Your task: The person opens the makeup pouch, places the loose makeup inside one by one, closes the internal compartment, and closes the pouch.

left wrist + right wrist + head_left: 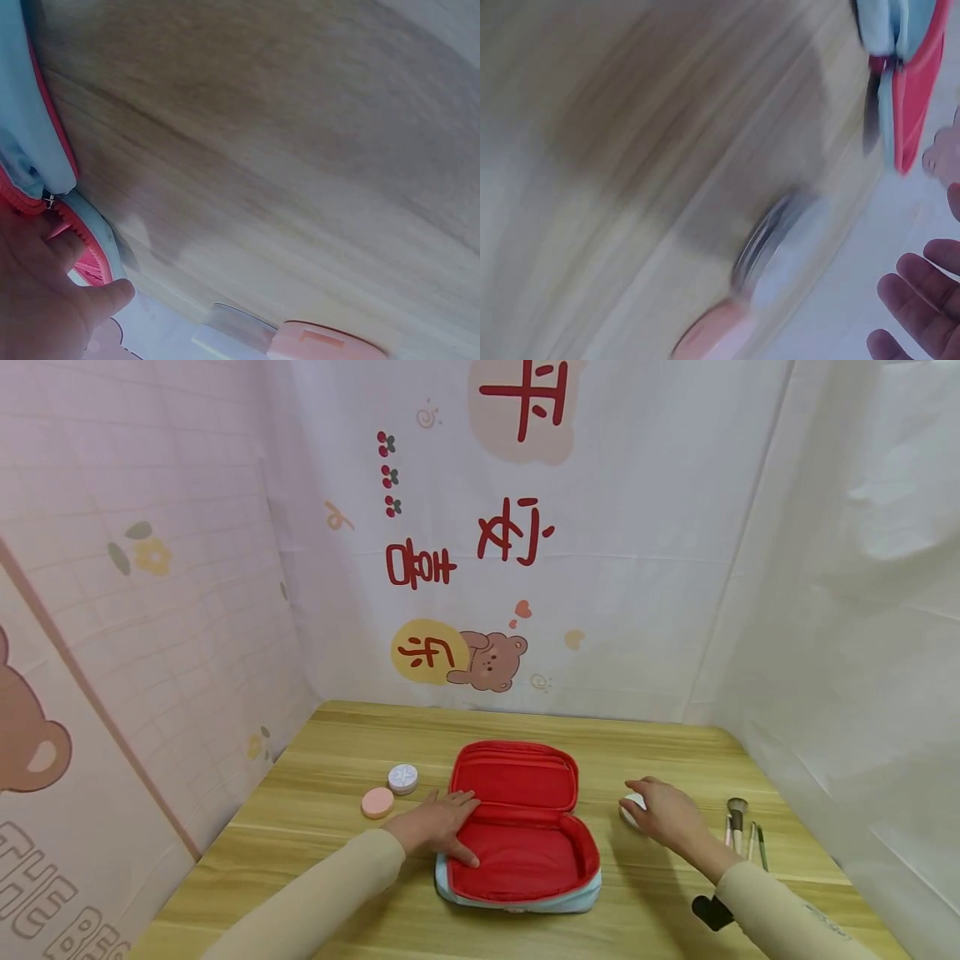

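A cosmetic bag (pixel 517 860), light blue outside with a red lining, lies unzipped on the wooden table with its lid folded back. My left hand (pixel 438 822) rests over its left edge, fingers spread by the lid hinge and thumb inside. The left wrist view shows that hand (pixel 45 292) touching the zipped rim. On the right, my right hand (pixel 671 814) hovers over a white round compact (pixel 632 810), which it partly covers. Seen from the right wrist, a silver-rimmed compact (pixel 780 247) and a pink compact (pixel 716 330) lie apart from the spread fingers (pixel 922 300).
Left of the bag lie a pink round case (pixel 377 802) and a white patterned case (pixel 402 778). Several makeup brushes (pixel 737 818) lie at the right, with a black object (pixel 711 912) partly under the right sleeve. A white printed cloth (pixel 615 527) hangs behind the table.
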Motion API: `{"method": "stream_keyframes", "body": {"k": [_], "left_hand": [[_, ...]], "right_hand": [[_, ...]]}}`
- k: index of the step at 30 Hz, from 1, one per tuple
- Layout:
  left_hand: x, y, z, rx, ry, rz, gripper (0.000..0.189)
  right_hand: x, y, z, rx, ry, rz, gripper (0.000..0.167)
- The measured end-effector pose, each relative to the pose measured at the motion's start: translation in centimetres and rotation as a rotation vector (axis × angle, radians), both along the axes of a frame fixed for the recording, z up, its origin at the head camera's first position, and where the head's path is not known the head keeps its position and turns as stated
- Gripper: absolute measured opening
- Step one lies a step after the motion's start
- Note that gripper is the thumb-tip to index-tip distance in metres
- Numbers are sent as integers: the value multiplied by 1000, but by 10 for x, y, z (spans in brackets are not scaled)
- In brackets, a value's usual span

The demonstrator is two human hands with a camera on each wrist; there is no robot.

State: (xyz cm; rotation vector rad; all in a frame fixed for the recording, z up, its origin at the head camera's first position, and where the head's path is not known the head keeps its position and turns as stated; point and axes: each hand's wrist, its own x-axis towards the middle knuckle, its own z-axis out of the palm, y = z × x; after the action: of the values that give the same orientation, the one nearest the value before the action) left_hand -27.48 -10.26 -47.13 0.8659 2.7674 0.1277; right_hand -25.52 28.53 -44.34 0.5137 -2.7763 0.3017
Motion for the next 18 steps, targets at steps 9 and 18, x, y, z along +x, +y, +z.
{"method": "stream_keyframes", "body": {"k": [9, 18], "left_hand": [[1, 2, 0, 0, -6, 0, 101], [-2, 0, -2, -2, -21, 9, 103]], "right_hand": [[3, 63, 2, 14, -70, -130, 35], [2, 128, -4, -15, -155, -233, 38]]}}
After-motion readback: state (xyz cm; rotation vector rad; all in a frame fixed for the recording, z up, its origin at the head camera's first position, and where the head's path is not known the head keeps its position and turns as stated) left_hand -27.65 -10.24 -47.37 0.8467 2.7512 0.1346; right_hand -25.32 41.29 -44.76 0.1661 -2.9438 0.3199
